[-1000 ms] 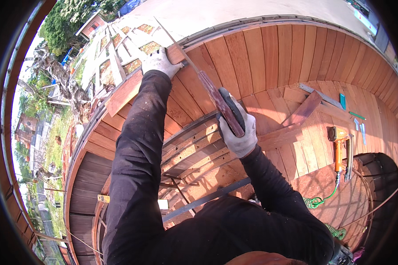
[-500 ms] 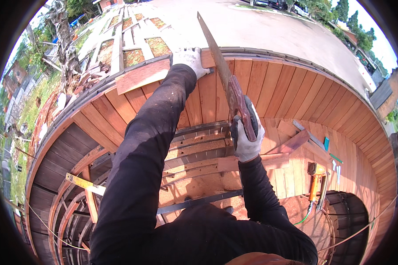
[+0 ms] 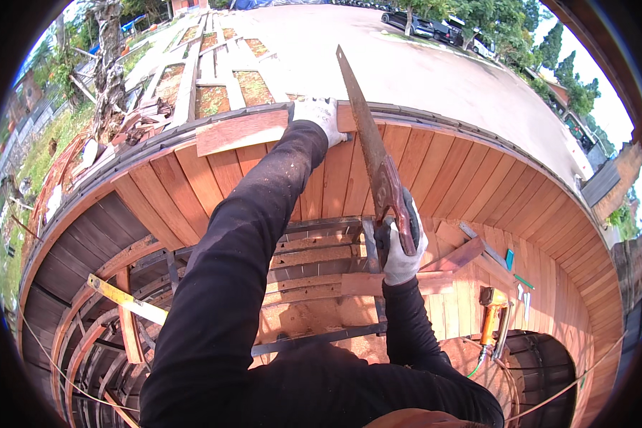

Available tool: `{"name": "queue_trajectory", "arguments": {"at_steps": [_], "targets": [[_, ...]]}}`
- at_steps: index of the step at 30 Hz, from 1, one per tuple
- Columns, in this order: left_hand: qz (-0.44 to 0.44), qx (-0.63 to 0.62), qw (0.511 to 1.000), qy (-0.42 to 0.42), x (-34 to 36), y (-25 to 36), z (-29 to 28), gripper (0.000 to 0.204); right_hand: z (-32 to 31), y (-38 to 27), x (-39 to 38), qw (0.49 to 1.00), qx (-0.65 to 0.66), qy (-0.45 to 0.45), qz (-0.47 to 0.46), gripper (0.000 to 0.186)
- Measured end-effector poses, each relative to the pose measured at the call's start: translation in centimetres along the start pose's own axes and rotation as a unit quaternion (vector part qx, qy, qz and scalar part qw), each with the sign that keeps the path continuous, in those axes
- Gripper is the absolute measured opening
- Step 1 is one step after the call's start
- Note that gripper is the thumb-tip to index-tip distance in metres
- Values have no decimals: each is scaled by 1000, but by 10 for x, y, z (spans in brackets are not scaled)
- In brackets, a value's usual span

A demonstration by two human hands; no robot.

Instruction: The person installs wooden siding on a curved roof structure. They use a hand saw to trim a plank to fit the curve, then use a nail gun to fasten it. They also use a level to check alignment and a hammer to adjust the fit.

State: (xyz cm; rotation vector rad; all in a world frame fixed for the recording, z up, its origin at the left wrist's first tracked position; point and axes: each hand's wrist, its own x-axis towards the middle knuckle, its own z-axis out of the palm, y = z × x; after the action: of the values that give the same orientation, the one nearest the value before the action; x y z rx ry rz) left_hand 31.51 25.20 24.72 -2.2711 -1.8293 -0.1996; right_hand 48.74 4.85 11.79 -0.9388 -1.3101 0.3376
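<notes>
A handsaw (image 3: 367,132) with a dark red-brown handle is in my right hand (image 3: 406,250), which wears a white and grey glove. Its rusty blade points up and away, crossing the far edge of the curved wooden surface. My left hand (image 3: 317,120), gloved too, reaches to that edge and is closed over a short reddish board (image 3: 239,132), which lies across the upright slats (image 3: 335,178). The board shows on both sides of the hand; its right part runs behind the saw. My left fingertips are partly hidden.
An orange air-powered tool (image 3: 490,314) with a green hose rests on the right-hand planks, near loose wood offcuts (image 3: 464,255) and small green and white pieces. A yellow bar (image 3: 125,296) lies over the open curved framing at left. Beyond the edge are pavement and timber frames (image 3: 192,78).
The view has shifted, so the far edge sits lower. The saw is still in my right hand, its blade slightly more upright and nearer the left hand's board. My left hand keeps its hold.
</notes>
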Motion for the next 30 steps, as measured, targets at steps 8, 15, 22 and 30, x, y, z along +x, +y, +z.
{"name": "queue_trajectory", "arguments": {"at_steps": [8,15,22,30], "targets": [[-3,-2,1000,0,-4,3,8,85,-30,-16,-56,983,62,-27,170,67],[3,13,1000,-6,-1,4,10,85,3,10,-3,996,19,-4,89,53],[-1,3,1000,2,-1,4,11,85,-40,-22,-68,982,43,-19,181,67],[1,14,1000,0,-3,3,15,89,-4,5,-14,994,1,0,111,55]]}}
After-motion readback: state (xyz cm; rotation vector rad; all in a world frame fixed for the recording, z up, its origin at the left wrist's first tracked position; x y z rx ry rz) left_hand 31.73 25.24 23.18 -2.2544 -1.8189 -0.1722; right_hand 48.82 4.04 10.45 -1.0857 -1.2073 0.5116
